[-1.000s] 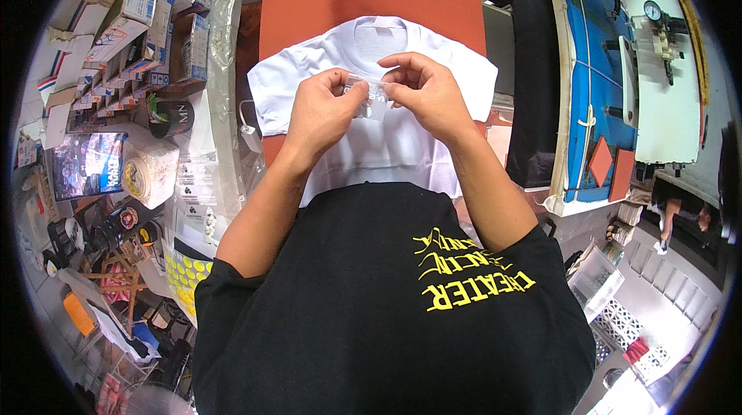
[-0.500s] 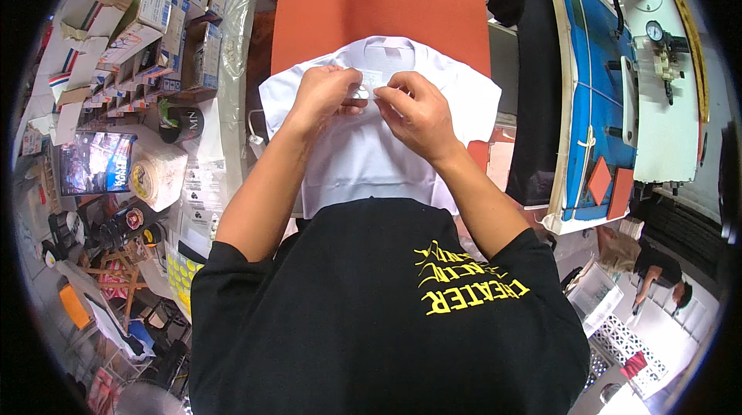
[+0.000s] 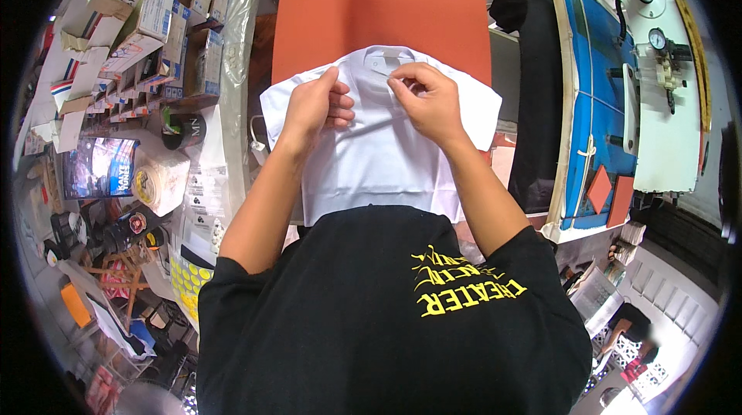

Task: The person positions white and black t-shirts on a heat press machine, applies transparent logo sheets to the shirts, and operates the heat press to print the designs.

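A white T-shirt [image 3: 371,160] lies over an orange-red padded board [image 3: 379,5], its neckline toward the far side. Between the thumb and forefinger of my right hand [image 3: 429,100] is the edge of a small clear piece of film [image 3: 377,64], held at the shirt's collar. My left hand [image 3: 315,108] hovers over the left side of the shirt, fingers loosely curled and apart from the thumb, with nothing visible in it. Whether the film touches the cloth, I cannot tell.
Open cardboard boxes [image 3: 147,21] crowd the left, above a lit screen [image 3: 99,168] and a tape roll [image 3: 147,181]. At right stand a black-covered board [image 3: 535,106], a blue framed panel [image 3: 583,106] and a pressure gauge [image 3: 657,39]. Another person [image 3: 630,326] is at lower right.
My left hand has let go at the collar and drawn back to the left. My right hand has shifted slightly right, still pinching the film. The person at lower right has moved lower.
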Tool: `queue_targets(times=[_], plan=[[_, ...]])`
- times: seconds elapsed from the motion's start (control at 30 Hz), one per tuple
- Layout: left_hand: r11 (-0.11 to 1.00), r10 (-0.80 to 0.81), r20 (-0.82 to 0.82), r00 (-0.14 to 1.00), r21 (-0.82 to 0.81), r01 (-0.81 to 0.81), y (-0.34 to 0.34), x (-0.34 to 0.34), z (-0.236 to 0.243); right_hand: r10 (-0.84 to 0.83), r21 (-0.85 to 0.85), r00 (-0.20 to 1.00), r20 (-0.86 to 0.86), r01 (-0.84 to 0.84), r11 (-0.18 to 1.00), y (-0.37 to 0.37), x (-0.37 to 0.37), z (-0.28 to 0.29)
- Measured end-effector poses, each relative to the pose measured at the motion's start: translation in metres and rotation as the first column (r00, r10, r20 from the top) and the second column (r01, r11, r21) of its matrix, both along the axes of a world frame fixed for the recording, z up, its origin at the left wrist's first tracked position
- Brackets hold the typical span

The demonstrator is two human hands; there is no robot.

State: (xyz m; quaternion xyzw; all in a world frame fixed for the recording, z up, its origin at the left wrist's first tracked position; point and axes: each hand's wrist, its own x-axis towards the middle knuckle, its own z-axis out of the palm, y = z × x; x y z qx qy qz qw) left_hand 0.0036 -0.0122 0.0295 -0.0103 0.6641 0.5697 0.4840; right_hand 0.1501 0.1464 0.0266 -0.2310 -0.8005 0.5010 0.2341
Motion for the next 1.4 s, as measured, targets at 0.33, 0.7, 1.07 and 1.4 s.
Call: queue_targets(times=[0.33,0.7,1.07,1.4], plan=[[0.947,-0.129,-0.990,-0.051,-0.139,0.291,0.024,-0.002,-0.025,0.001,-0.205,0.909,0.416,0.093,0.974,0.019,0.045,-0.005],[0.892,-0.207,-0.975,-0.085,-0.224,0.394,0.027,-0.005,-0.036,-0.056,-0.079,0.880,0.472,0.105,0.991,0.016,0.043,-0.001],[0.924,-0.080,-0.997,-0.001,-0.075,0.375,0.026,-0.004,-0.044,-0.107,0.038,0.908,0.406,0.100,0.994,0.018,0.037,0.006],[0.942,0.006,-0.999,0.041,0.020,0.336,0.028,-0.004,-0.050,0.076,0.455,0.966,0.249,-0.185,0.871,0.017,-0.031,0.004]])
